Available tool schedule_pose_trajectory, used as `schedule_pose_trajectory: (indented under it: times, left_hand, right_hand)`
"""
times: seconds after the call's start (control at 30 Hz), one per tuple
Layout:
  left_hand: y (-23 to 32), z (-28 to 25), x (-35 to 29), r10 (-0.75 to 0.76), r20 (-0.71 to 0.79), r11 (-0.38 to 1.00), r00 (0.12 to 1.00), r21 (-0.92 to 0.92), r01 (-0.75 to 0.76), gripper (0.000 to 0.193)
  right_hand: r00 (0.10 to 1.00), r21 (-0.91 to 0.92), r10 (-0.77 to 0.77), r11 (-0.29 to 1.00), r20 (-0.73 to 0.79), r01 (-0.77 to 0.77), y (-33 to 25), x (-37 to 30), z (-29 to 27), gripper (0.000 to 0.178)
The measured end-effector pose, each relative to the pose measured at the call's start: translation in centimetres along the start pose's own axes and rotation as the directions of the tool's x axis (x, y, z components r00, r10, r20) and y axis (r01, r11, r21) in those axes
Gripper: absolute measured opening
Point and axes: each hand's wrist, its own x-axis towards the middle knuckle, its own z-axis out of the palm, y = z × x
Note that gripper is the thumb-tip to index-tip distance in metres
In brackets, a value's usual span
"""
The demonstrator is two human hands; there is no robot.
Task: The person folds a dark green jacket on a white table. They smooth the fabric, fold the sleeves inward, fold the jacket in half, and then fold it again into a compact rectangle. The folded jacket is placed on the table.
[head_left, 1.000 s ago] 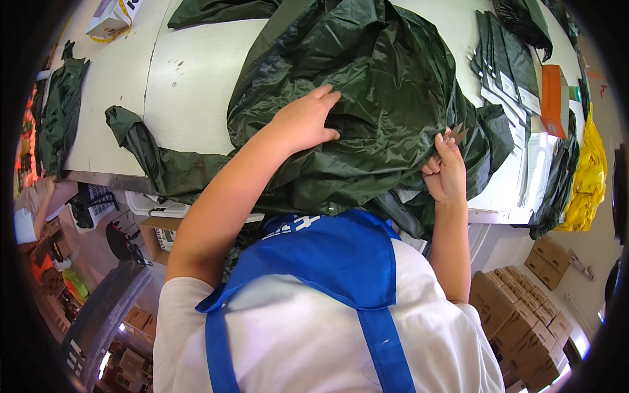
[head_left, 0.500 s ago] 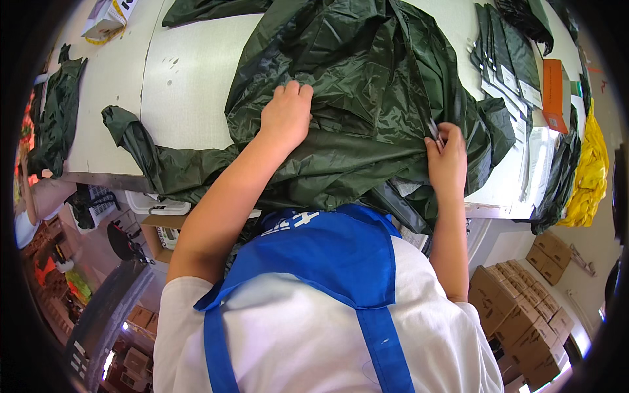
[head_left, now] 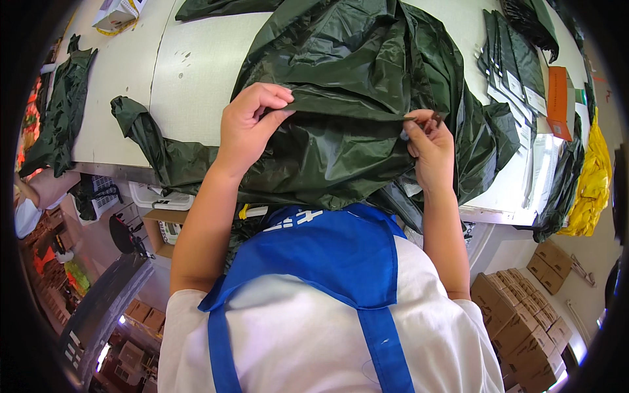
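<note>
A dark green, shiny raincoat-like garment (head_left: pixel 341 157) lies bunched on the table in front of me, one sleeve stretching to the left. My left hand (head_left: pixel 252 124) pinches the garment's edge between thumb and fingers. At the other end of that edge, my right hand (head_left: pixel 429 141) is closed on the cloth with thumb and forefinger. The edge runs nearly straight between the two hands, slightly lifted. Something small and dark shows at the right hand's fingers; it is mostly hidden and I cannot make out its kind.
The pale table (head_left: pixel 190 78) carries dark green folded pieces with white tags (head_left: pixel 508 72) at right, an orange box (head_left: pixel 558 101) and a yellow bundle (head_left: pixel 583 187). Another dark green garment (head_left: pixel 62 108) hangs over the left side. Cardboard boxes (head_left: pixel 517 314) stand below right.
My left hand has turned and moved left, now pinching the edge. The right hand has shifted slightly left and up. The edge between them is now drawn out; the metallic glint at the right hand is gone.
</note>
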Motion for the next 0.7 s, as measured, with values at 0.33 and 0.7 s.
schedule_pose_trajectory:
  times: [0.33, 0.7]
  left_hand:
    - [1.4, -1.0, -2.3, 0.230, -0.130, 0.969, 0.965, 0.127, -0.214, 0.027]
    - [6.1, 7.7, -0.2, 0.480, 0.293, 0.566, 0.827, 0.617, -0.547, 0.024]
  right_hand:
    - [0.631, -0.557, -0.747, 0.439, 0.209, 0.705, -0.4, -4.0, 0.1, 0.026]
    - [0.662, -0.490, -0.677, 0.479, 0.321, 0.728, -1.4, -4.6, 1.8, 0.028]
